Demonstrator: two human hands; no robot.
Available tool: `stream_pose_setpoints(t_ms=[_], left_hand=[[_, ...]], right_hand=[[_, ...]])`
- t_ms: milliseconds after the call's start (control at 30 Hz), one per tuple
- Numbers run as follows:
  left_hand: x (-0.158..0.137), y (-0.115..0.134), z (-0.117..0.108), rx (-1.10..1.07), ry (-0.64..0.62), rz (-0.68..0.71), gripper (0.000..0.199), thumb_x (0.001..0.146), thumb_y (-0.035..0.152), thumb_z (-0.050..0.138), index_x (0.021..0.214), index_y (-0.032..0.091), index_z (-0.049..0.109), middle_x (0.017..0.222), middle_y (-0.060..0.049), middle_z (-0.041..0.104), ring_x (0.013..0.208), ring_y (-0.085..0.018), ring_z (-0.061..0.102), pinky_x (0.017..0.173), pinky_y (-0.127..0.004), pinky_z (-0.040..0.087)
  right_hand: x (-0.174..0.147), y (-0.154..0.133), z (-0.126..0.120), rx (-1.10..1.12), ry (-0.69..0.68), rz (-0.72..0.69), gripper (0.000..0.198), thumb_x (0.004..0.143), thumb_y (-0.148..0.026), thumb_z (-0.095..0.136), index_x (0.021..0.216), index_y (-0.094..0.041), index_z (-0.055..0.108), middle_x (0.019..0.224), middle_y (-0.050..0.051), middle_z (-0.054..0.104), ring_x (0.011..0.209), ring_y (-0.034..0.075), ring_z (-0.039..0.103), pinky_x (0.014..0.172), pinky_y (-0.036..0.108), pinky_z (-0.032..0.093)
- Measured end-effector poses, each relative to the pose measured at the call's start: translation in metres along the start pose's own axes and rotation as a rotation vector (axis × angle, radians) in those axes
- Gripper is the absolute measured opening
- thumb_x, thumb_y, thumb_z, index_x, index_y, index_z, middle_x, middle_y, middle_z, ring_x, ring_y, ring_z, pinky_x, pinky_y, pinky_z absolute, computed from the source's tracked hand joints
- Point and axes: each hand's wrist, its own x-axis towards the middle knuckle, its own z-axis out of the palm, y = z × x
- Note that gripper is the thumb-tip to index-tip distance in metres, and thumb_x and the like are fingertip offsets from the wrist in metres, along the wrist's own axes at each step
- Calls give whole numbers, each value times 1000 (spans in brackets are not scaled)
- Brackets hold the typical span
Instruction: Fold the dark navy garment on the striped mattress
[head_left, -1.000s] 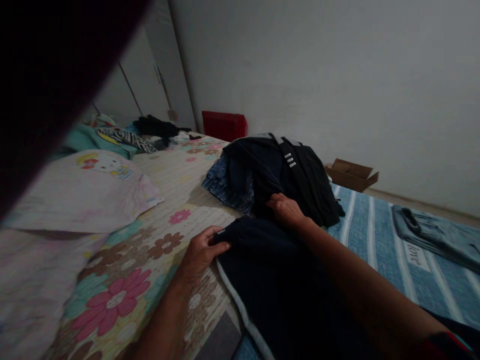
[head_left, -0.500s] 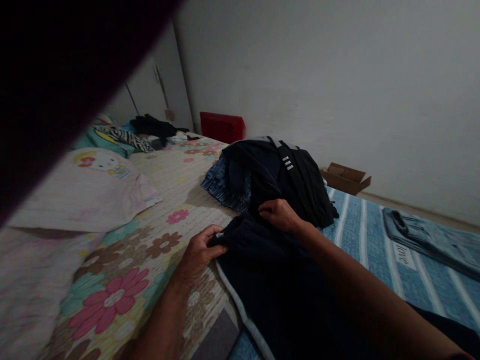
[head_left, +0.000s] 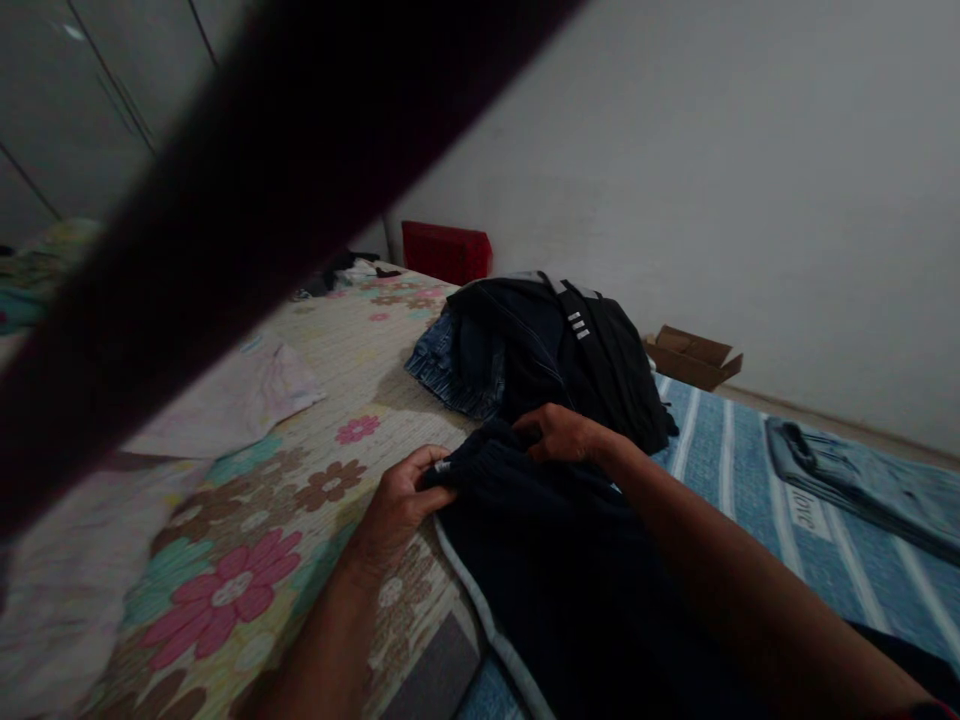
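Dark navy trousers [head_left: 555,560] with a pale stripe down the side lie across the bed in front of me. My left hand [head_left: 409,490] pinches the left corner of their gathered waistband, beside a small white label. At the waistband's right end, my right hand [head_left: 559,433] is closed on the fabric, its fingertips partly hidden. Just beyond the waistband sits a heap of dark clothes [head_left: 547,340], including a garment with white bars. Blue denim with a gathered edge [head_left: 457,365] sticks out on the heap's left side.
Folded jeans [head_left: 862,475] lie on the blue striped cover [head_left: 705,440] at right. A pillow [head_left: 247,400] rests on the flowered sheet [head_left: 330,485] at left. An open cardboard box [head_left: 694,357] and a red box [head_left: 446,252] stand by the wall. A dark blurred band crosses the upper left.
My right hand has shifted slightly down and its fingers have curled further into the waistband. My left hand keeps its grip. The dark blurred band has swung farther across the view.
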Motion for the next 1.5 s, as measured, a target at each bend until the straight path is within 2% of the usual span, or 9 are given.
stream_pose_setpoints(t_ms=[233,367,467,667,800,900,1000,1233,1500], left_hand=[[1,1,3,-65,54,-24,36,55,17,69,91,18,62,78,3,64,75,-15,56,69,-24,42],[4,-3,5,-24,150,-79,39,53,18,69,91,16,62,75,2,65,72,-17,58,68,-25,43],[5,-4,7,-26,150,-89,38,54,21,69,91,16,62,73,1,65,71,-17,60,67,-27,44],[5,-5,6,-50,123,-110,41,57,28,73,94,15,62,77,-1,67,73,-19,62,69,-29,46],[6,-8,6,-49,127,-102,44,55,29,76,94,15,62,78,-2,68,72,-19,63,68,-29,47],[7,-9,6,-70,115,-94,45,56,30,77,96,15,62,81,-2,69,74,-19,63,70,-29,47],[7,-8,9,-96,133,-91,45,57,30,78,97,16,61,82,-2,69,74,-18,64,69,-28,48],[6,-4,14,-57,193,-84,48,56,35,78,97,15,62,79,-2,69,71,-19,64,66,-29,50],[9,-10,12,-1,193,-67,48,55,39,79,94,16,63,77,-2,69,70,-20,64,66,-29,50]], right_hand=[[15,12,-2,-100,294,137,24,70,-14,59,91,-17,70,75,1,66,68,15,57,57,22,40],[19,17,7,-153,331,140,21,73,-17,60,91,-21,70,78,0,66,72,14,57,63,22,40],[17,15,11,-189,340,129,19,76,-17,58,90,-23,69,80,0,66,75,15,59,65,22,40],[-8,-15,12,-273,428,79,19,83,-23,54,97,-21,66,97,6,65,87,20,58,73,27,39],[-30,-35,21,-261,370,-39,25,86,-39,52,99,-22,64,100,5,64,88,19,58,74,26,39],[-34,-33,27,-226,289,8,35,80,-43,60,105,-19,63,104,8,64,92,22,58,74,28,40],[-29,-21,29,-176,258,97,36,76,-41,64,103,-17,65,95,8,66,84,22,60,67,28,41],[-15,-7,25,-9,271,122,10,74,-22,62,81,-17,68,64,-2,60,60,11,54,53,21,36],[-7,-6,22,127,308,96,12,74,-19,58,82,-15,65,64,-3,56,58,9,51,50,19,35]])
